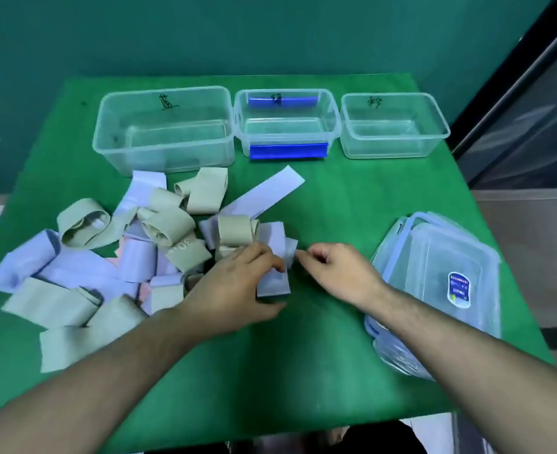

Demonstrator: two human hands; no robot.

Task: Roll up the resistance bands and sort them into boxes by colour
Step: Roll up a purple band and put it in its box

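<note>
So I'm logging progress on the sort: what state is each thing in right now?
Left box: open, holds nothing.
Middle box: open, holds nothing.
Right box: open, holds nothing.
Lids: off, stacked at the right.
Band pile: loose, unsorted.
Lilac band: gripped by both hands.
Left hand: grips band.
Right hand: pinches band's end.

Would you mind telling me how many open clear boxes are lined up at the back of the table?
3: a large box at the left, a blue-clipped box in the middle, a smaller box at the right.
</note>
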